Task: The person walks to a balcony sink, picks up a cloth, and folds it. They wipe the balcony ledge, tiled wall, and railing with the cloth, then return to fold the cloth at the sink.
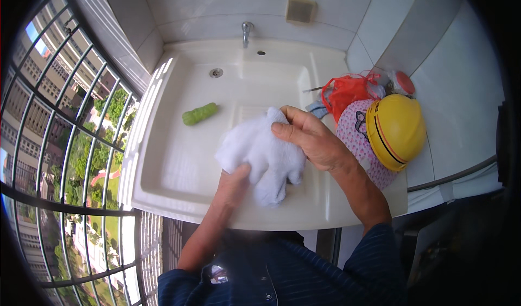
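Head view, only one.

Both hands are on a white towel point(260, 151), held above the basin of a white sink point(179, 159), just right of the sink's centre. The right hand point(309, 140) comes in from 4 o'clock and is clamped over the towel's top edge, fingers curled down onto the fabric. The left hand point(233, 178) comes up from 6 o'clock and pinches the towel's lower part, thumb on the cloth. So both grips are closed on the towel.

The towel is bunched and lumpy, not spread flat; one end hangs down at 6 o'clock toward the sink's front rim. Wet or dry: cannot tell.

A green brush-like piece point(199, 113) lies on the sink floor at 10 o'clock from the towel, well apart, untouched. The tap point(247, 32) at 12 o'clock shows no visible water stream. The drain point(216, 72) is open, with no standing water visible.

At 3 o'clock on the ledge are a yellow hard hat point(396, 129), a pink patterned cloth point(358, 138) beneath it and a red bag point(347, 91) behind.

Judgement: mid-handling. The towel is gathered and gripped, not yet laid out, folded or set down.
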`<state>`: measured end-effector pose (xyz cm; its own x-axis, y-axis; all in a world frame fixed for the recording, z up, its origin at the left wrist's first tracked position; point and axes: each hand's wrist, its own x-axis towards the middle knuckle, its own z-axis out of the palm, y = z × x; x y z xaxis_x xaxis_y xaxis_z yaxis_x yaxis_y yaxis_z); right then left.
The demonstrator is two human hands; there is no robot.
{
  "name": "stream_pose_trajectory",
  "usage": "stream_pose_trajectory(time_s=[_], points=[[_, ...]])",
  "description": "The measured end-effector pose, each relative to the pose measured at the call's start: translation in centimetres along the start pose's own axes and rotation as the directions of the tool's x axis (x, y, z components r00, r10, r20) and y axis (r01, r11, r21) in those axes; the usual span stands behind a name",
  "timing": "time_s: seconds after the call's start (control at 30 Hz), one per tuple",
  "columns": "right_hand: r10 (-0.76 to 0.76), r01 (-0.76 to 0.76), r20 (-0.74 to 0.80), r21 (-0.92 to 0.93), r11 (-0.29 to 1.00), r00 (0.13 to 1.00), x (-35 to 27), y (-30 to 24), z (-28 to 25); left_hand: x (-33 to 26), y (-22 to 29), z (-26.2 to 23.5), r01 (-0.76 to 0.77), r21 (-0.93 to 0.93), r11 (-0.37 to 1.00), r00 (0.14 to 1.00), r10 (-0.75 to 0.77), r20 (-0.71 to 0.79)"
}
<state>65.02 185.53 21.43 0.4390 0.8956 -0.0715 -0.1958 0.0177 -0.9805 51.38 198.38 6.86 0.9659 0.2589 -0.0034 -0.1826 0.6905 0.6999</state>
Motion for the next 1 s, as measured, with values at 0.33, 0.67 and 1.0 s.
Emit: stream_pose_trajectory(time_s=[0.33,0.67,1.0], points=[[-0.061,0.040,-0.198,-0.110,0.993,0.978,1.3,2.6,-4.2,2.7,7.5,-0.2,0.132,0.358,0.925,0.950,-0.015,-0.311],[-0.446,0.294,-0.318,-0.426,0.856,0.837,4.4,1.6,-6.1,9.3,14.3,1.3,-0.039,0.694,0.719,0.966,0.204,-0.157],[-0.009,-0.141,-0.263,-0.549,0.824,0.965,-10.1,14.3,-1.9,-4.6,4.1,-0.5,0.360,0.754,0.549,0.901,0.003,-0.433]])
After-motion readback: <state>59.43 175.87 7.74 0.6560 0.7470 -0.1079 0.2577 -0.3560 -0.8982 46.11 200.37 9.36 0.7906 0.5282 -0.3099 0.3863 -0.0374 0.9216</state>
